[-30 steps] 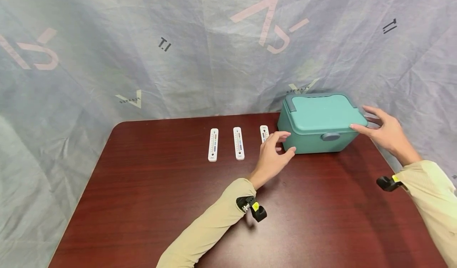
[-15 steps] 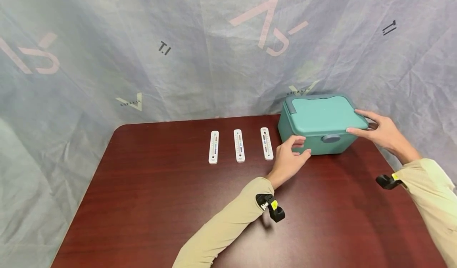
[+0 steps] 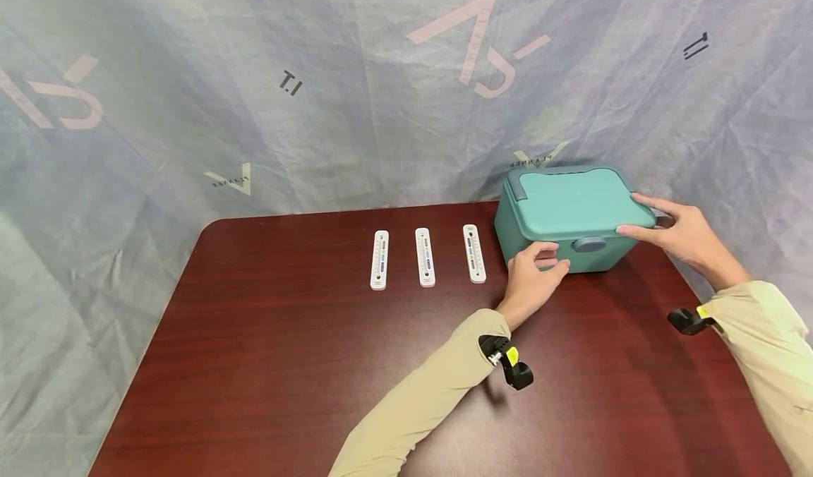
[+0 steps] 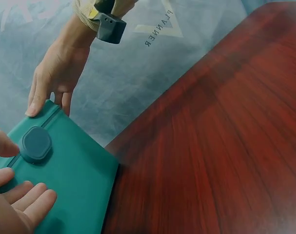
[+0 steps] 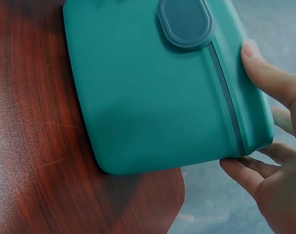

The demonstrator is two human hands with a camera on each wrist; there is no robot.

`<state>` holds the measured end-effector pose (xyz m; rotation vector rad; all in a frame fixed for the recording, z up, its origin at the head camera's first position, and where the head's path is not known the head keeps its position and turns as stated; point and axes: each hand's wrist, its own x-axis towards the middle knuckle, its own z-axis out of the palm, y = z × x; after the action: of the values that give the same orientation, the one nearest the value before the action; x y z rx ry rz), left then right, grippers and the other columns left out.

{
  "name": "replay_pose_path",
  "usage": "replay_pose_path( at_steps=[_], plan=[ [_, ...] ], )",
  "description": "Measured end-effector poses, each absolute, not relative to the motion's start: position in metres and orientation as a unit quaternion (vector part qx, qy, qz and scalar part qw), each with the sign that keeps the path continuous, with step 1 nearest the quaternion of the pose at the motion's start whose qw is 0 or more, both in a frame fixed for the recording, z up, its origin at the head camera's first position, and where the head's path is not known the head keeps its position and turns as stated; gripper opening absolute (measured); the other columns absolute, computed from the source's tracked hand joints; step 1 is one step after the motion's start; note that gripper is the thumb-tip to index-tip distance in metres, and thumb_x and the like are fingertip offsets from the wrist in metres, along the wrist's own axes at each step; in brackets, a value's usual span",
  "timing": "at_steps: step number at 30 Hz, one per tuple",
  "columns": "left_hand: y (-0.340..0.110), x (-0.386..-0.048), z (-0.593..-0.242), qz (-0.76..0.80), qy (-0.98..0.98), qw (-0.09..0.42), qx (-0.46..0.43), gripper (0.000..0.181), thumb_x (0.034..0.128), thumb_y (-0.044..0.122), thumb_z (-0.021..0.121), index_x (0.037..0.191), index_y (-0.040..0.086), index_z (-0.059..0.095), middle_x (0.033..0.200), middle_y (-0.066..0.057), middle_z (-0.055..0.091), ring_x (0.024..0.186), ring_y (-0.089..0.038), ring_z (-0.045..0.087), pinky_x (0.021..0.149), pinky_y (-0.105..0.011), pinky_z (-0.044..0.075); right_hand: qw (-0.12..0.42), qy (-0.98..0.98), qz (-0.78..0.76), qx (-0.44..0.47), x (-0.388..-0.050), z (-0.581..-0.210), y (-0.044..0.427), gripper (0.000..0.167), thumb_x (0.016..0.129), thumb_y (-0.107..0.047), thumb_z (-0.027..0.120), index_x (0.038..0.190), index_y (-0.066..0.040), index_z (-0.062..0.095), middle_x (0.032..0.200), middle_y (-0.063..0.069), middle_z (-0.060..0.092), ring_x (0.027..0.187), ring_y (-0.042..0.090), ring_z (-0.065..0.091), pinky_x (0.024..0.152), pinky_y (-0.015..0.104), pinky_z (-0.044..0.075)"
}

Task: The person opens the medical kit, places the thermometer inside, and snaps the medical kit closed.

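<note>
A teal storage box (image 3: pixel 574 205) with a shut lid stands at the back right of the table. Its grey-blue oval latch (image 3: pixel 588 244) sits on the front, below the lid's edge. My right hand (image 3: pixel 686 237) holds the lid's right front corner, thumb on the top and fingers against the side, as the right wrist view shows. My left hand (image 3: pixel 533 276) is at the box's front, left of the latch (image 4: pixel 36 144), with loosely bent fingers and nothing held. In the left wrist view its thumb lies close to the latch; whether they touch I cannot tell.
Three white thermometers lie in a row left of the box: the left one (image 3: pixel 379 260), the middle one (image 3: pixel 425 257) and the right one (image 3: pixel 473 253). A grey printed cloth (image 3: pixel 356 110) hangs behind the dark red table (image 3: pixel 267 364).
My left hand has moved right along the box's front toward the latch, uncovering the right thermometer. The right hand has come in onto the lid's corner. The box has stayed put.
</note>
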<state>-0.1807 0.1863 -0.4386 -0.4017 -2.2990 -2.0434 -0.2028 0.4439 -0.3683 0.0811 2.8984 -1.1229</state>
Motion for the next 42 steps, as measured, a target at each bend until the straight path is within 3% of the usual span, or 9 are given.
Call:
replay_pose_path(
  at_steps=[6, 11, 19, 22, 29, 33, 42],
  plan=[
    [0.2, -0.179, -0.438, -0.666, -0.738, 0.019, -0.104, 0.022, 0.0845, 0.022, 0.07, 0.106, 0.017, 0.067, 0.102, 0.007, 0.067, 0.091, -0.006, 0.065, 0.071, -0.013, 0.046, 0.015, 0.934, -0.355, 0.034, -0.203, -0.368, 0.444, 0.074, 0.083, -0.042, 0.069, 0.147, -0.032, 0.033, 0.154, 0.013, 0.021, 0.089, -0.012, 0.043, 0.067, 0.013, 0.038],
    [0.211, -0.179, -0.436, -0.685, -0.726, 0.031, -0.055, 0.015, 0.0819, 0.021, 0.073, 0.095, 0.014, 0.072, 0.085, 0.008, 0.07, 0.077, 0.005, 0.062, 0.067, -0.012, 0.047, 0.016, 0.932, -0.36, 0.036, -0.202, -0.367, 0.444, 0.073, 0.083, -0.043, 0.069, 0.147, -0.033, 0.034, 0.154, 0.012, 0.021, 0.09, -0.01, 0.044, 0.066, 0.015, 0.041],
    [0.227, -0.182, -0.43, -0.743, -0.669, -0.008, 0.019, 0.009, 0.0808, 0.018, 0.075, 0.086, 0.012, 0.072, 0.067, 0.009, 0.067, 0.054, -0.002, 0.061, 0.056, -0.019, 0.05, 0.009, 0.93, -0.365, 0.042, -0.201, -0.365, 0.446, 0.074, 0.082, -0.042, 0.07, 0.146, -0.034, 0.034, 0.154, 0.012, 0.019, 0.092, -0.008, 0.043, 0.066, 0.013, 0.04],
    [0.232, -0.184, -0.428, -0.763, -0.646, -0.028, 0.031, 0.01, 0.0811, 0.017, 0.075, 0.085, 0.009, 0.07, 0.068, 0.003, 0.069, 0.056, -0.006, 0.064, 0.057, -0.021, 0.052, 0.008, 0.929, -0.367, 0.041, -0.201, -0.365, 0.446, 0.074, 0.083, -0.042, 0.07, 0.146, -0.033, 0.034, 0.154, 0.013, 0.019, 0.095, -0.004, 0.045, 0.066, 0.013, 0.04],
    [0.244, -0.188, -0.421, -0.855, -0.5, -0.094, 0.103, 0.011, 0.0807, 0.009, 0.073, 0.082, -0.002, 0.07, 0.08, -0.022, 0.069, 0.076, -0.037, 0.069, 0.065, -0.042, 0.056, 0.01, 0.93, -0.366, 0.041, -0.202, -0.367, 0.446, 0.074, 0.084, -0.041, 0.069, 0.147, -0.03, 0.033, 0.155, 0.015, 0.016, 0.116, 0.033, 0.042, 0.064, 0.013, 0.04],
    [0.25, -0.19, -0.418, -0.867, -0.465, -0.106, 0.144, 0.015, 0.0788, 0.01, 0.075, 0.081, -0.004, 0.069, 0.08, -0.024, 0.068, 0.079, -0.043, 0.067, 0.065, -0.047, 0.055, 0.001, 0.932, -0.361, 0.039, -0.203, -0.367, 0.446, 0.074, 0.083, -0.041, 0.07, 0.147, -0.029, 0.035, 0.154, 0.017, 0.02, 0.113, 0.031, 0.044, 0.063, 0.013, 0.041],
    [0.251, -0.191, -0.417, -0.851, -0.485, -0.126, 0.16, 0.023, 0.0768, 0.016, 0.078, 0.081, -0.004, 0.068, 0.078, -0.025, 0.068, 0.076, -0.041, 0.068, 0.067, -0.047, 0.055, 0.003, 0.93, -0.365, 0.037, -0.203, -0.368, 0.443, 0.074, 0.082, -0.042, 0.07, 0.147, -0.029, 0.035, 0.154, 0.016, 0.02, 0.118, 0.038, 0.043, 0.065, 0.011, 0.038]
  ],
)
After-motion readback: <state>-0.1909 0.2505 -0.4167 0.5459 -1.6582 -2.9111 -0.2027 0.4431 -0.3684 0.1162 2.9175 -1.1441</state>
